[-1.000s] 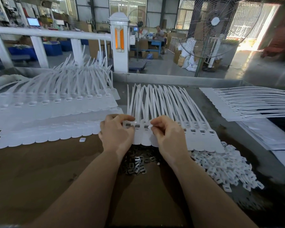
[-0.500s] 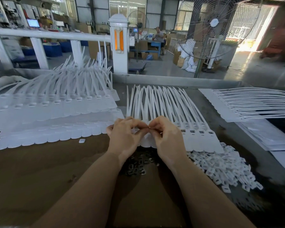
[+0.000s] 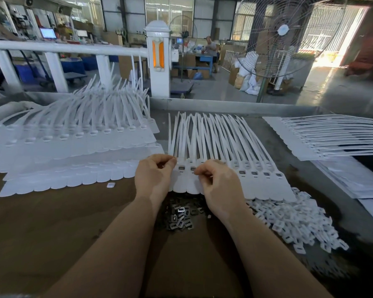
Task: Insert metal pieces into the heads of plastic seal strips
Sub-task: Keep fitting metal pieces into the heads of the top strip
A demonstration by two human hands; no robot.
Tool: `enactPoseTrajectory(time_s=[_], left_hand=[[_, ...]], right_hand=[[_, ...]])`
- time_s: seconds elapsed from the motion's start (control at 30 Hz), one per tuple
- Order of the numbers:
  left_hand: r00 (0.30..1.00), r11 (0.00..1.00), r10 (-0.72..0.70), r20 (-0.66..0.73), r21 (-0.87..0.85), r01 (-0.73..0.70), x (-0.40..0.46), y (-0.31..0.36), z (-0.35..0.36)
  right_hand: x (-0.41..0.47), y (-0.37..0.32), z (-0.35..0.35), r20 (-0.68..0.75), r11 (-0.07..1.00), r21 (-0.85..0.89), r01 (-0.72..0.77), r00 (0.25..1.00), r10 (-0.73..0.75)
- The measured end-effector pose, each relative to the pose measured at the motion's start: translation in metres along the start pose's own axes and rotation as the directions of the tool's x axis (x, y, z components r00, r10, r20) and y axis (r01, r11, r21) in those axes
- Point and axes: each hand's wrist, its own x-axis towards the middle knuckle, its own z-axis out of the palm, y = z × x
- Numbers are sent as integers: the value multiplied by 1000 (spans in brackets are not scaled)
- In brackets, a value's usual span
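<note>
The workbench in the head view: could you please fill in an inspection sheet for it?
Surface: brown bench, worn.
Job's things: strip row with heads nearest the person; metal pieces piled below it.
Clutter: white clips heaped at right; strip stacks at left; more strips at right; one loose clip.
Hands: left hand and right hand both curled over strip heads; what they pinch is hidden.
Cables: nothing seen.
Surroundings: white railing, fan, a person far off.
</note>
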Motion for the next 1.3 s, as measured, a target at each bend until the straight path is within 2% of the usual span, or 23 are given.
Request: enactPoseTrajectory(time_s=[0.4, 0.73, 1.3], left_hand=[[996, 998, -67, -66, -2, 67, 4, -1, -1], [992, 977, -72, -105, 190, 91, 6, 0, -1], [995, 962, -14, -99, 269, 40, 3, 2, -5]], right_hand=[[-1, -1, -1, 55, 999, -41, -10, 998, 13], [-2, -1, -1, 72, 999, -40, -15, 997, 18], [-3, -4, -2, 78, 999, -30, -17, 997, 19]])
